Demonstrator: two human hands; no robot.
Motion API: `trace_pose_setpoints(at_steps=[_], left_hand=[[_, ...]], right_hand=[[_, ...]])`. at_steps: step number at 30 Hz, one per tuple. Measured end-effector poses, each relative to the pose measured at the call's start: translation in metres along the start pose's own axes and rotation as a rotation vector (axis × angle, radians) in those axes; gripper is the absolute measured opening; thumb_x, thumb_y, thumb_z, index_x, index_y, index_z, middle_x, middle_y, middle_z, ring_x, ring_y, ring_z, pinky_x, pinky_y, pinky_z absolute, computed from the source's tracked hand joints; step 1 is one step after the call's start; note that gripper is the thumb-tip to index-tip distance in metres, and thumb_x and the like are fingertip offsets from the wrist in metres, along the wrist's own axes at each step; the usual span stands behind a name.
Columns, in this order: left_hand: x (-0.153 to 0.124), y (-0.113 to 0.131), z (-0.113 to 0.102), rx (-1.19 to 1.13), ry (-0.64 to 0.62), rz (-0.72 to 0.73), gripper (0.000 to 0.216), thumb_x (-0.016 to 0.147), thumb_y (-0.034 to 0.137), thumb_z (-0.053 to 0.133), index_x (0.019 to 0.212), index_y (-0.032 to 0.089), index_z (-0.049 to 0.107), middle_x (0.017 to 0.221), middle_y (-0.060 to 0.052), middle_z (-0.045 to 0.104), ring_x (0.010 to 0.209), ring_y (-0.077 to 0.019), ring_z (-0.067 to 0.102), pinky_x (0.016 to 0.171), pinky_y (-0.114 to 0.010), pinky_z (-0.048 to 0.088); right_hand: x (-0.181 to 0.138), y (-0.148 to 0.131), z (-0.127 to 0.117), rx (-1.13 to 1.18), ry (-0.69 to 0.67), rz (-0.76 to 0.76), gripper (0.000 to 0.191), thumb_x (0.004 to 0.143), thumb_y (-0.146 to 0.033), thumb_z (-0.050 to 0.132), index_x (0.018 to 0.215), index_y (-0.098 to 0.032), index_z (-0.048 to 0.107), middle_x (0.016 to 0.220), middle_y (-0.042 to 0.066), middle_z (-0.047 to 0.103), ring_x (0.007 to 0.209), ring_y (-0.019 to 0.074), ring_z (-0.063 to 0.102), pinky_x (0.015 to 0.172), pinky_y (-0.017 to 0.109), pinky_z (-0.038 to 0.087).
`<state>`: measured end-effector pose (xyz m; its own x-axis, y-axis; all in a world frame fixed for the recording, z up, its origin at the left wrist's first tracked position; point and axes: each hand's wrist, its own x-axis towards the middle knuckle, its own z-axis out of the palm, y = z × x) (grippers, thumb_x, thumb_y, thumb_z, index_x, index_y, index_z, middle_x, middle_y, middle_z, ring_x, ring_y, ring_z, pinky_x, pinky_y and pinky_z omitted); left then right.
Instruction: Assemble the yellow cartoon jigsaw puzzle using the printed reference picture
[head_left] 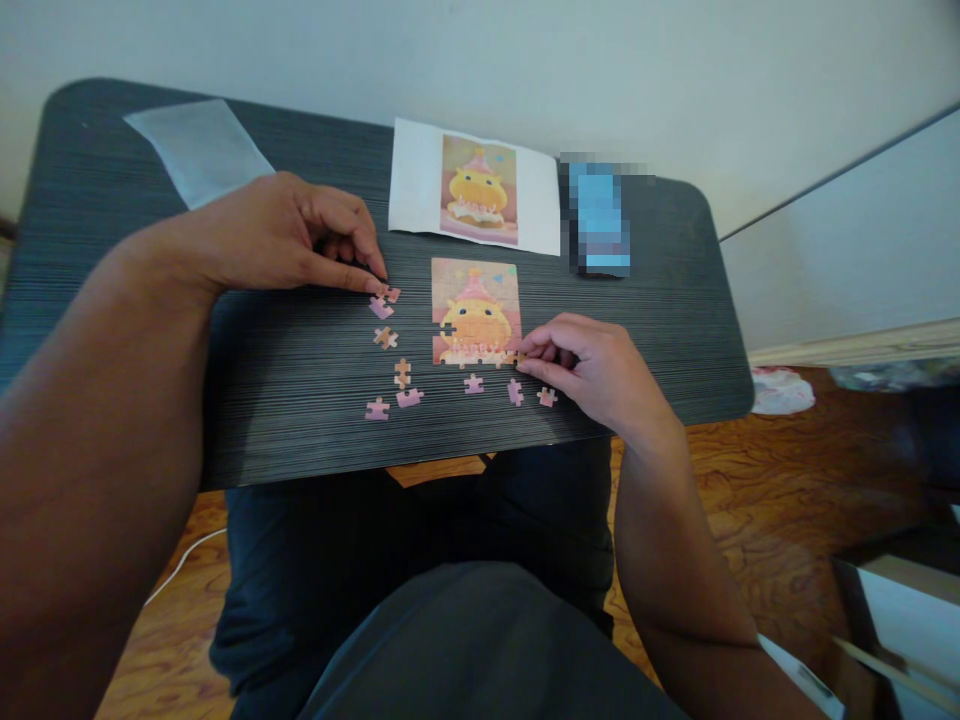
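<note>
Soft, muted light here, spread gently across the pale wall (300,60) up top, its source hard to place! A cool bluish tint shows on the tabletop (315,420) at far left, a faint gleam on the wooden floor (787,490) at right. Bottom centre, the trousers (300,570) sink to near-black. Wide-lens bending bows the tabletop's edges and stretches the left forearm (97,430), dim in the lower-left corner. Lettering on the puzzle (476,315) looks soft; coarse pixel blocks smother a blue object (600,215), upper right of centre.
</note>
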<state>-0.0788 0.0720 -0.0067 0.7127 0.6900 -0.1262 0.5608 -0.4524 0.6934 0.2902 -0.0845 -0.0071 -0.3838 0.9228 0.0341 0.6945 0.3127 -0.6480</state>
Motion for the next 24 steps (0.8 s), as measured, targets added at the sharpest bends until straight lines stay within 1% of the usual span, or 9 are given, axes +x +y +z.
trace_pose_setpoints(at_steps=[6, 10, 13, 16, 18, 20, 22, 24], left_hand=[[0.0, -0.002, 0.001, 0.006, 0.005, 0.017, 0.068, 0.083, 0.085, 0.08, 0.105, 0.021, 0.086, 0.1, -0.002, 0.074, 0.077, -0.0112, 0.057, 0.069, -0.026, 0.044], [0.0, 0.0, 0.001, 0.004, 0.004, 0.012, 0.067, 0.084, 0.084, 0.08, 0.105, 0.02, 0.086, 0.099, -0.002, 0.074, 0.077, -0.0107, 0.056, 0.069, -0.027, 0.044], [0.0, -0.002, 0.001, -0.011, 0.004, 0.007, 0.058, 0.087, 0.075, 0.084, 0.107, 0.02, 0.086, 0.101, -0.002, 0.074, 0.077, -0.0101, 0.055, 0.068, -0.026, 0.044], [0.001, -0.005, 0.002, -0.051, 0.006, 0.026, 0.039, 0.09, 0.056, 0.089, 0.108, 0.022, 0.086, 0.104, -0.002, 0.073, 0.078, -0.0102, 0.059, 0.069, -0.026, 0.047], [0.001, -0.005, 0.002, -0.054, -0.001, 0.043, 0.028, 0.092, 0.047, 0.088, 0.107, 0.023, 0.086, 0.105, -0.003, 0.073, 0.08, -0.0113, 0.062, 0.07, -0.027, 0.048], [0.001, -0.005, 0.002, -0.074, 0.006, 0.057, 0.027, 0.091, 0.049, 0.088, 0.102, 0.024, 0.086, 0.101, -0.003, 0.073, 0.079, -0.0126, 0.062, 0.07, -0.027, 0.048], [0.001, -0.004, 0.002, -0.085, -0.013, 0.034, 0.027, 0.091, 0.05, 0.086, 0.1, 0.025, 0.086, 0.101, -0.004, 0.073, 0.082, -0.0151, 0.064, 0.073, -0.028, 0.049], [0.001, -0.004, 0.003, -0.096, -0.028, 0.007, 0.027, 0.093, 0.051, 0.084, 0.102, 0.025, 0.086, 0.101, -0.004, 0.073, 0.082, -0.0157, 0.063, 0.072, -0.028, 0.049]], right_hand=[[-0.001, 0.001, 0.0, -0.018, 0.002, 0.004, 0.011, 0.098, -0.024, 0.082, 0.108, -0.028, 0.082, 0.098, 0.0, 0.077, 0.083, 0.0167, 0.07, 0.076, 0.032, 0.052], [-0.001, 0.002, 0.001, -0.014, 0.008, -0.003, 0.012, 0.098, -0.022, 0.083, 0.109, -0.027, 0.082, 0.1, 0.0, 0.079, 0.083, 0.0163, 0.07, 0.077, 0.032, 0.051], [-0.001, 0.003, 0.002, -0.015, 0.01, -0.004, 0.01, 0.099, -0.022, 0.082, 0.107, -0.027, 0.082, 0.103, 0.001, 0.08, 0.084, 0.017, 0.071, 0.078, 0.032, 0.051], [-0.001, 0.004, 0.002, -0.006, 0.01, -0.005, 0.008, 0.099, -0.024, 0.081, 0.107, -0.027, 0.082, 0.103, 0.002, 0.081, 0.086, 0.0177, 0.072, 0.079, 0.033, 0.052], [-0.001, 0.006, 0.003, 0.005, 0.002, -0.01, 0.007, 0.101, -0.025, 0.08, 0.108, -0.028, 0.081, 0.102, 0.001, 0.081, 0.087, 0.0178, 0.073, 0.08, 0.033, 0.053], [-0.002, 0.008, 0.004, 0.018, -0.009, -0.015, 0.01, 0.102, -0.027, 0.079, 0.111, -0.029, 0.081, 0.104, 0.001, 0.08, 0.089, 0.018, 0.074, 0.081, 0.034, 0.054], [-0.002, 0.01, 0.005, 0.036, -0.013, -0.015, 0.009, 0.102, -0.03, 0.079, 0.111, -0.03, 0.081, 0.101, 0.001, 0.08, 0.087, 0.0182, 0.074, 0.08, 0.034, 0.055], [-0.002, 0.012, 0.006, 0.043, -0.023, -0.019, 0.009, 0.103, -0.033, 0.078, 0.112, -0.03, 0.081, 0.101, 0.001, 0.079, 0.087, 0.0187, 0.074, 0.08, 0.035, 0.056]])
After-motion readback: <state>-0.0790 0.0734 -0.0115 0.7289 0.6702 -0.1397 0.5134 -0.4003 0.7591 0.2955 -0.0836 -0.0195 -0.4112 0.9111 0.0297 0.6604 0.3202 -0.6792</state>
